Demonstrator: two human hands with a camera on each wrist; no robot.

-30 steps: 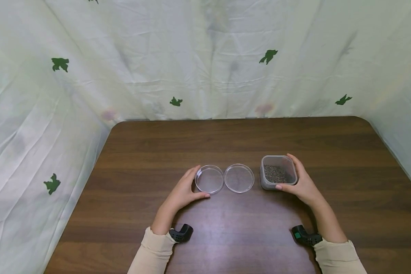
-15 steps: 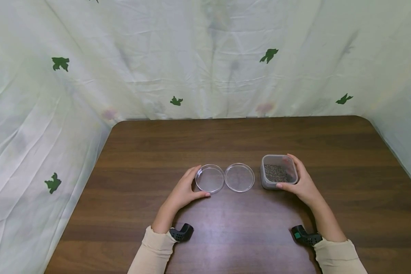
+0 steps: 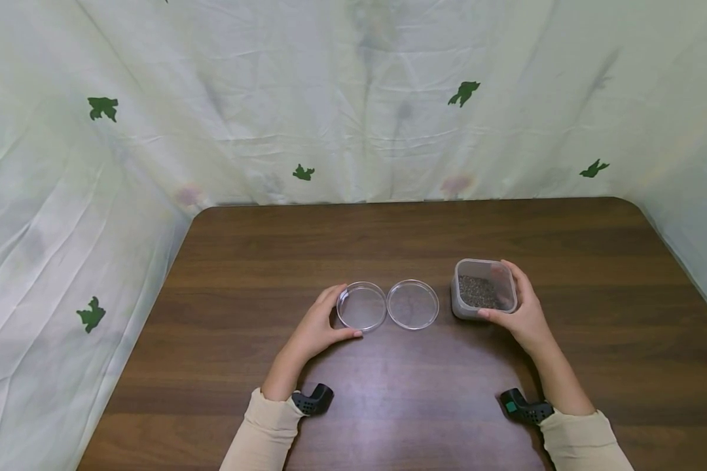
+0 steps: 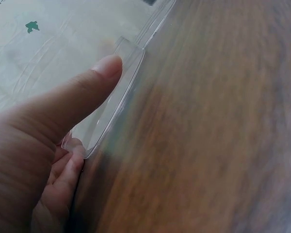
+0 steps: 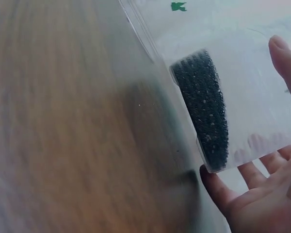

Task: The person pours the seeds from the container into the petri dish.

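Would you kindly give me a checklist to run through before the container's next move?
1. Right hand gripping the container: ok, thumb and fingers are around it.
2. Container open on top: ok, no lid on it.
3. Grains below the rim: ok.
4. Left hand at the left dish: ok.
5. Container above a dish: not ok, it is right of the right dish.

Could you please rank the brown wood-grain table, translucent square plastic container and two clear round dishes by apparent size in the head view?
1. Brown wood-grain table
2. Translucent square plastic container
3. Left clear round dish and right clear round dish: too alike to rank
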